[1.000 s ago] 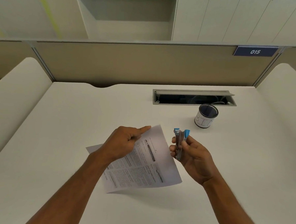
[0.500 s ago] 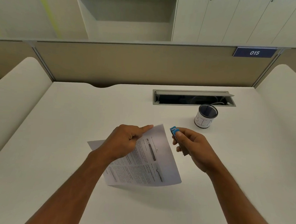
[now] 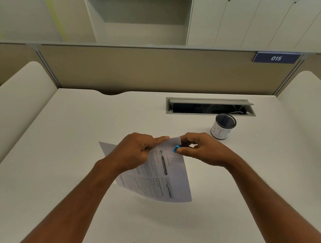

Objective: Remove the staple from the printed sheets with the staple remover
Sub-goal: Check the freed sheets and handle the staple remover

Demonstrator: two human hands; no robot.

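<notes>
The printed sheets (image 3: 160,174) are held tilted above the white desk (image 3: 65,153), text side up. My left hand (image 3: 136,149) grips their upper left part, forefinger stretched along the top edge toward the far corner. My right hand (image 3: 202,150) pinches the staple remover (image 3: 177,148), a small tool with a blue tip, at that far top corner of the sheets. The blue tip lies on the paper; the rest of the tool is mostly hidden by my fingers. The staple itself does not show.
A black mesh cup with a white label (image 3: 223,128) stands right of my hands. Behind it an open grey cable tray (image 3: 209,107) is set into the desk. A beige partition (image 3: 140,70) closes the back; padded side panels flank the desk.
My right hand has turned over and moved left, bringing the staple remover from upright in the air down onto the sheets' top corner. My left hand keeps holding the sheets.
</notes>
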